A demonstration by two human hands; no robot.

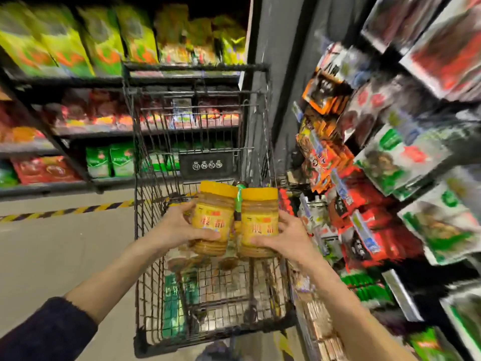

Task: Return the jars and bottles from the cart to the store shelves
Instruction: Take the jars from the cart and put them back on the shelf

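While both hang side by side above the cart (145, 204), left hand (179, 225) wraps the left jar (214, 217), right hand (283, 235) the right jar (259, 222); yellow lids up. Full, rigid, probably weighty; smooth sides could slip: grip mid-body.

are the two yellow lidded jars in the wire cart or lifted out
Lifted out: left hand grips the left yellow-lidded jar, right hand the right yellow-lidded jar, both held over the black wire cart.
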